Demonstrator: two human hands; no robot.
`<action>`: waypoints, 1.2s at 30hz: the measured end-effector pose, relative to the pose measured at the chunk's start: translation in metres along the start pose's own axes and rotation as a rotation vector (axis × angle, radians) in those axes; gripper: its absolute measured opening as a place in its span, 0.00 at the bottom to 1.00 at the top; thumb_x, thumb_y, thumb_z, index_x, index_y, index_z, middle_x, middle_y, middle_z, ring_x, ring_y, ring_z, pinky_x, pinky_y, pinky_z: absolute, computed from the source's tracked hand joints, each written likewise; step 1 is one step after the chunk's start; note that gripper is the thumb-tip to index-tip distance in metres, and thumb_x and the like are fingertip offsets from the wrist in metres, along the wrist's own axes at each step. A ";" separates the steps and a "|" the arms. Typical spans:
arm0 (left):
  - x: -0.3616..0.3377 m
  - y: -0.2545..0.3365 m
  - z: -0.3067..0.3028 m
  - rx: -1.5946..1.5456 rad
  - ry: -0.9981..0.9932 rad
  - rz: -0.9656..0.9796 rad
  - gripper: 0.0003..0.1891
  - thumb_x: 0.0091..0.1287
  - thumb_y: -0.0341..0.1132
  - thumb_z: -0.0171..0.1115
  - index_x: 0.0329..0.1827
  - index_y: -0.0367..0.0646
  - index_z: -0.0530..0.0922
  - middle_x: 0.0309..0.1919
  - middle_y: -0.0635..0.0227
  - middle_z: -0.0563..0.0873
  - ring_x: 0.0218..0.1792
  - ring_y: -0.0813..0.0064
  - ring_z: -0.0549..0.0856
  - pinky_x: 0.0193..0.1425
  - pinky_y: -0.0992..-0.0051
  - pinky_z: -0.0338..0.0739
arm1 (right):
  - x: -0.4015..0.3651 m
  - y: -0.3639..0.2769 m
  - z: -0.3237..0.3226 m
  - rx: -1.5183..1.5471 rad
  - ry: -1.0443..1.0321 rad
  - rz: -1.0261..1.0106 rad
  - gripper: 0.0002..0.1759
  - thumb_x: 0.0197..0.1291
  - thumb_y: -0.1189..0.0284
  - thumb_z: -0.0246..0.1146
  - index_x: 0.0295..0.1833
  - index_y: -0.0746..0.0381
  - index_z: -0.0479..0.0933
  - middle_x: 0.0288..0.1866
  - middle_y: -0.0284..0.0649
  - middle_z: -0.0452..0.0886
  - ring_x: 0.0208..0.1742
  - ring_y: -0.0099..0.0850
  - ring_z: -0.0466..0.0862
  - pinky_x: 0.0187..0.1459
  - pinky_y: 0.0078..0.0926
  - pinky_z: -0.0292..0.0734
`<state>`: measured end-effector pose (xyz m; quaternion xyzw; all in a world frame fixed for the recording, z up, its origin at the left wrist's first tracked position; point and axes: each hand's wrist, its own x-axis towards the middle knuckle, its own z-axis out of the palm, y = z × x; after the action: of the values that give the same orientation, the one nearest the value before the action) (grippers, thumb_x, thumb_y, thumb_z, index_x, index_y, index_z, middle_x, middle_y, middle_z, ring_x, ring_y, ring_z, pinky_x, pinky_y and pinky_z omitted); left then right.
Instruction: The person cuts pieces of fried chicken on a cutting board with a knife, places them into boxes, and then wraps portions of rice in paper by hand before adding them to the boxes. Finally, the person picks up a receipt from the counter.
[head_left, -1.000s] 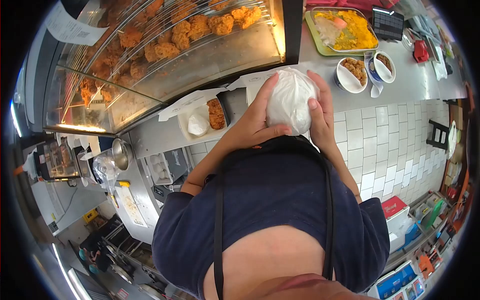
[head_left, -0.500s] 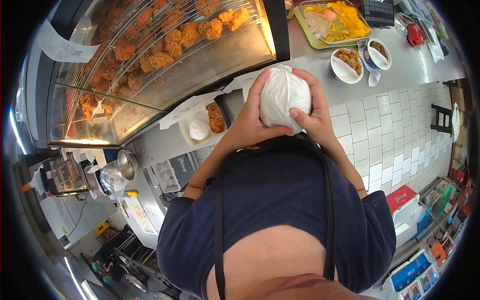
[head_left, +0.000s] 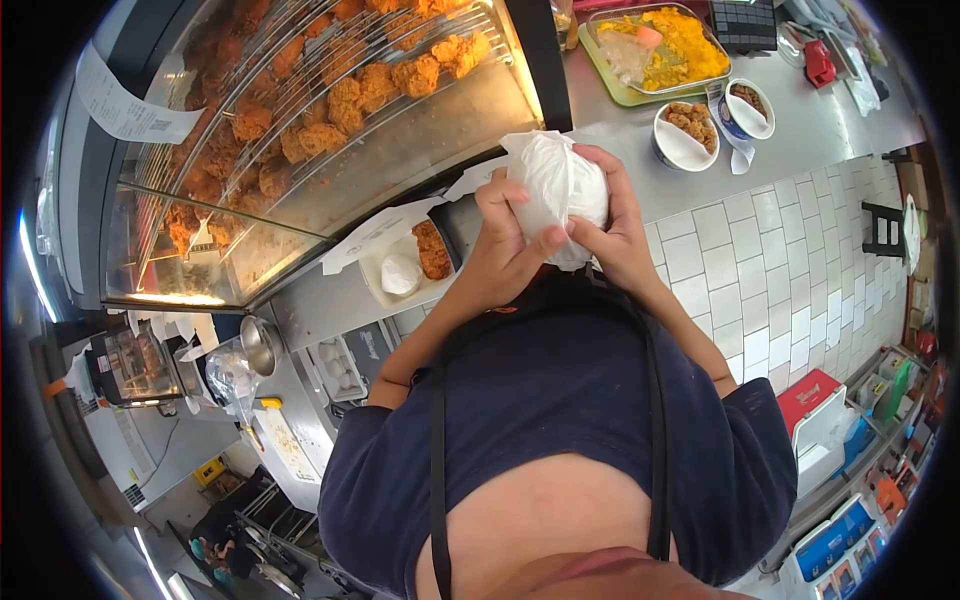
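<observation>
Between my two hands is a round bundle wrapped in white paper (head_left: 560, 190), held in front of my chest. My left hand (head_left: 508, 235) grips its left side, the fingers curled at the paper and the thumb laid across the lower front. On the other side my right hand (head_left: 618, 225) wraps round the bundle, thumb pressing on the paper near the bottom. What the paper covers is hidden. To the left of my left hand, an open carton (head_left: 378, 280) holds a piece of fried chicken (head_left: 432, 250) and a smaller white wrapped ball (head_left: 401, 274).
A lit glass cabinet (head_left: 330, 190) with fried chicken on wire racks stands at the upper left. Along the counter (head_left: 625, 185) are two cups of food (head_left: 686, 135) (head_left: 748, 108) and a tray of yellow food (head_left: 670, 50). A steel bowl (head_left: 260, 345) sits further left.
The bundle has turned and shifted slightly left. My left hand has regripped, its fingers drawn in toward the near face and its thumb raised along the paper.
</observation>
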<state>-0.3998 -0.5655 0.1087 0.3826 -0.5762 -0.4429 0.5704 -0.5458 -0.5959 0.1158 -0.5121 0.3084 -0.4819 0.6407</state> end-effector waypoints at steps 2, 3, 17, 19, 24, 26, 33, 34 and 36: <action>0.003 0.002 -0.002 0.054 -0.014 0.052 0.33 0.60 0.40 0.65 0.61 0.41 0.56 0.46 0.55 0.65 0.52 0.61 0.69 0.59 0.67 0.63 | 0.000 0.002 -0.001 0.016 -0.014 -0.012 0.35 0.49 0.76 0.63 0.64 0.62 0.59 0.58 0.42 0.66 0.61 0.32 0.67 0.62 0.29 0.61; 0.004 0.006 -0.008 0.177 -0.086 0.025 0.35 0.59 0.41 0.67 0.62 0.40 0.56 0.48 0.53 0.66 0.53 0.60 0.69 0.59 0.67 0.63 | 0.000 0.003 -0.001 0.034 -0.028 -0.016 0.35 0.49 0.76 0.63 0.64 0.62 0.59 0.59 0.42 0.66 0.61 0.32 0.67 0.62 0.29 0.60; 0.023 0.023 -0.008 0.541 -0.151 0.003 0.47 0.41 0.42 0.78 0.65 0.41 0.61 0.54 0.48 0.71 0.55 0.53 0.74 0.56 0.63 0.70 | 0.001 0.005 -0.003 0.160 -0.083 0.051 0.34 0.56 0.70 0.62 0.66 0.62 0.55 0.60 0.43 0.63 0.62 0.31 0.65 0.63 0.29 0.59; 0.023 0.023 -0.008 0.654 -0.189 -0.059 0.52 0.38 0.40 0.80 0.67 0.38 0.59 0.57 0.53 0.71 0.58 0.59 0.73 0.60 0.65 0.67 | 0.001 0.008 0.000 0.003 -0.069 -0.016 0.33 0.57 0.71 0.62 0.65 0.63 0.55 0.59 0.43 0.64 0.61 0.31 0.66 0.62 0.28 0.61; 0.023 0.028 -0.010 0.544 -0.215 -0.107 0.55 0.36 0.42 0.81 0.68 0.37 0.56 0.60 0.50 0.68 0.60 0.57 0.70 0.62 0.64 0.65 | 0.000 0.002 0.001 0.149 -0.020 0.075 0.31 0.58 0.71 0.60 0.65 0.62 0.56 0.58 0.42 0.66 0.59 0.29 0.68 0.59 0.27 0.64; 0.019 0.022 -0.015 0.332 -0.215 -0.168 0.59 0.33 0.44 0.82 0.68 0.37 0.53 0.62 0.47 0.64 0.63 0.54 0.67 0.65 0.64 0.63 | 0.000 0.006 -0.002 0.243 -0.008 0.107 0.31 0.58 0.71 0.60 0.65 0.62 0.56 0.58 0.42 0.67 0.59 0.29 0.68 0.59 0.27 0.64; 0.030 0.035 -0.020 0.981 -0.110 0.267 0.52 0.33 0.41 0.82 0.61 0.40 0.57 0.59 0.47 0.67 0.62 0.51 0.68 0.63 0.60 0.64 | -0.004 0.004 -0.003 0.271 -0.098 0.139 0.30 0.58 0.71 0.59 0.65 0.61 0.56 0.57 0.40 0.68 0.59 0.28 0.69 0.59 0.28 0.65; 0.030 0.022 -0.024 0.732 -0.216 0.259 0.49 0.35 0.41 0.81 0.59 0.40 0.58 0.59 0.48 0.68 0.61 0.51 0.69 0.63 0.61 0.64 | -0.005 0.005 -0.002 0.271 -0.097 0.139 0.30 0.58 0.71 0.59 0.65 0.61 0.56 0.57 0.40 0.68 0.59 0.28 0.69 0.59 0.28 0.65; 0.029 0.012 -0.025 0.480 -0.317 0.253 0.46 0.36 0.41 0.80 0.56 0.40 0.58 0.58 0.48 0.69 0.60 0.51 0.69 0.63 0.61 0.64 | -0.007 0.006 -0.003 0.298 -0.078 0.149 0.30 0.58 0.72 0.59 0.64 0.61 0.57 0.56 0.39 0.68 0.58 0.28 0.69 0.59 0.27 0.65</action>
<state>-0.3754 -0.5909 0.1277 0.3578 -0.7891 -0.2739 0.4175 -0.5485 -0.5905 0.1085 -0.4054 0.2454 -0.4534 0.7549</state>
